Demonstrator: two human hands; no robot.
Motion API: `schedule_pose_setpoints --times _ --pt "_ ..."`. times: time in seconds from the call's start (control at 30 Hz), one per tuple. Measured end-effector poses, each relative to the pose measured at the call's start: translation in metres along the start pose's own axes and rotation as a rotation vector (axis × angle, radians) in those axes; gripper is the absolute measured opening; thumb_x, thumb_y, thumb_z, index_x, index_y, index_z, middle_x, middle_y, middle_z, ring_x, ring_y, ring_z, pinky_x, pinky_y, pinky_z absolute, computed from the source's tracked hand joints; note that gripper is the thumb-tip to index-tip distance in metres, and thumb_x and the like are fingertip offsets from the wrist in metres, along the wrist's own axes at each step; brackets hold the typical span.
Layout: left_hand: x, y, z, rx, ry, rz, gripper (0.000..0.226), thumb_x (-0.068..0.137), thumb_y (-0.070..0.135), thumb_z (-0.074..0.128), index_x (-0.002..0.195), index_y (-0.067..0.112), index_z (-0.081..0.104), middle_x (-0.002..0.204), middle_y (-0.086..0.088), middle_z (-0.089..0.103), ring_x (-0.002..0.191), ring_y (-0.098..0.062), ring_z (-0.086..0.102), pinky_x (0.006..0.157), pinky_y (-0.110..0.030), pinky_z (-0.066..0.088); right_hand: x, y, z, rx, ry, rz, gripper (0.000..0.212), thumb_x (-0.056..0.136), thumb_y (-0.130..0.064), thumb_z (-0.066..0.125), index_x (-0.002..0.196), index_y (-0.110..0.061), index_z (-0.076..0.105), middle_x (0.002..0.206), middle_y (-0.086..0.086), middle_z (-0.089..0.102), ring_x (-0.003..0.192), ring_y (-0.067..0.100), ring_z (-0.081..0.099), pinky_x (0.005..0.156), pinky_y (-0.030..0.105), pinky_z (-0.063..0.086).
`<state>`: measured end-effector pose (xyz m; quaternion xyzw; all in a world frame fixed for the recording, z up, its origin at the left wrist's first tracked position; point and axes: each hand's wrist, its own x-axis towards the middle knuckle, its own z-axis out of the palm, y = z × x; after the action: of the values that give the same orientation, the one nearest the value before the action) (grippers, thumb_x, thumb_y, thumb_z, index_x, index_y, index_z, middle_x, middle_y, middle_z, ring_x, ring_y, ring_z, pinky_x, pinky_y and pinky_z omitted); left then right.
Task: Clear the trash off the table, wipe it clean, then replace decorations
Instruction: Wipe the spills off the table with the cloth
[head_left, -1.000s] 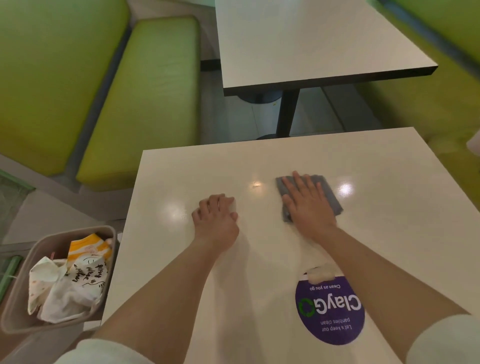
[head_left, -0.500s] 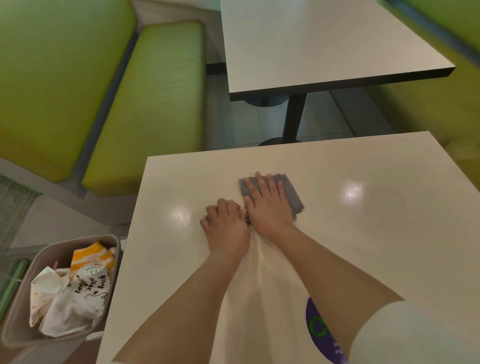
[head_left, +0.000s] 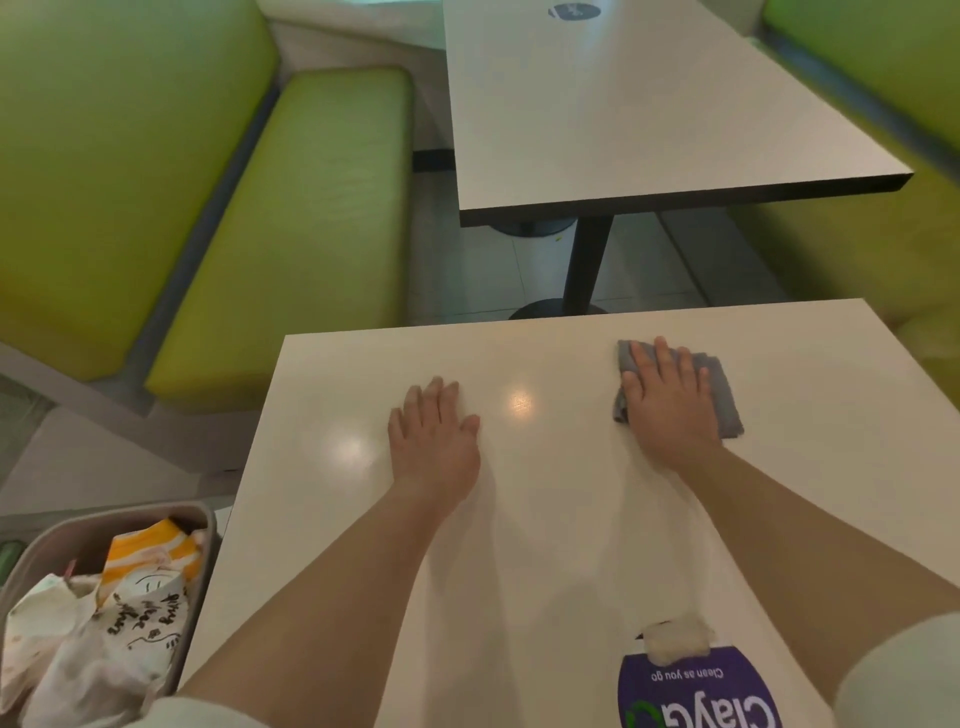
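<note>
Right now my right hand (head_left: 670, 402) lies flat on the grey cloth (head_left: 719, 395), fingers straight and together, pressing it onto the white table (head_left: 545, 519) close to the far edge. The cloth shows past my fingertips and out to the right of my palm; its folded corner sticks out on the thumb side. My left hand (head_left: 435, 434) rests flat on the bare tabletop, well to the left of the cloth, fingers straight and slightly spread, holding nothing. Back toward my right elbow, a round purple sticker (head_left: 696, 691) sits on the table with a scrap of white paper (head_left: 675, 642) touching its far edge. Down past my left forearm, beside the table's left edge, a grey bin (head_left: 200, 561) holds crumpled wrappers (head_left: 124, 618), white and orange-striped.
</note>
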<state>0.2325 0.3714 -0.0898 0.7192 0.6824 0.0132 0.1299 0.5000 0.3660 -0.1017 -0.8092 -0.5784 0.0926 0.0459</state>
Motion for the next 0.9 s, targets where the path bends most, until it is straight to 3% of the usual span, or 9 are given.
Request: schedule_pose_setpoints --times 0.1,0.27,0.4,0.63,0.77,0.9 --pt "0.001 0.0 0.0 -0.029 -0.054 -0.017 0.055 0.104 0.042 0.015 0.155 0.027 0.001 0.163 0.007 -0.003 0.149 -0.019 -0.01 0.121 -0.042 -0.006 0.0 -0.037 0.004 0.004 0.027 0.031 0.055 0.104 -0.042 0.01 0.157 -0.028 -0.001 0.164 0.002 -0.004 0.151 0.026 -0.005 0.121 0.045 -0.007" --pt "0.008 0.0 -0.004 -0.03 -0.081 -0.063 0.056 0.102 0.045 0.019 0.155 0.031 0.007 0.162 0.008 0.0 0.148 -0.018 -0.006 0.119 -0.041 0.0 -0.007 -0.114 0.018 0.008 -0.048 -0.256 0.055 0.105 -0.043 0.011 0.157 -0.029 -0.001 0.164 0.001 -0.009 0.15 0.023 -0.011 0.121 0.042 -0.011" --pt "0.011 -0.001 -0.007 -0.051 -0.055 -0.072 0.054 0.101 0.047 0.025 0.152 0.033 0.016 0.159 0.008 0.01 0.145 -0.018 0.003 0.116 -0.041 0.009 0.002 -0.111 0.018 -0.008 -0.101 -0.399 0.054 0.104 -0.046 0.009 0.155 -0.033 -0.004 0.164 -0.003 -0.011 0.15 0.019 -0.013 0.119 0.038 -0.014" --pt "0.012 -0.007 -0.001 -0.075 -0.039 -0.035 0.053 0.099 0.049 0.025 0.15 0.035 0.018 0.155 0.011 0.012 0.142 -0.016 0.002 0.114 -0.041 0.009 0.043 -0.017 -0.004 -0.02 0.0 -0.125 0.056 0.103 -0.042 0.009 0.157 -0.029 0.004 0.165 0.001 0.003 0.151 0.025 0.0 0.122 0.046 -0.002" --pt "0.013 -0.008 0.002 -0.066 -0.05 -0.03 0.054 0.099 0.05 0.022 0.151 0.035 0.016 0.157 0.011 0.009 0.144 -0.016 0.0 0.115 -0.042 0.009 0.059 -0.032 -0.005 0.002 -0.031 0.054 0.056 0.104 -0.045 0.01 0.157 -0.028 0.001 0.165 0.003 -0.001 0.15 0.029 -0.005 0.121 0.047 -0.006" --pt "0.012 -0.007 0.0 -0.064 -0.045 -0.026 0.054 0.1 0.05 0.022 0.151 0.035 0.015 0.157 0.011 0.008 0.143 -0.015 -0.001 0.114 -0.042 0.008 0.054 -0.089 0.003 0.013 -0.036 -0.143 0.055 0.104 -0.044 0.011 0.156 -0.028 0.002 0.164 0.001 0.003 0.151 0.027 -0.006 0.121 0.046 -0.006"
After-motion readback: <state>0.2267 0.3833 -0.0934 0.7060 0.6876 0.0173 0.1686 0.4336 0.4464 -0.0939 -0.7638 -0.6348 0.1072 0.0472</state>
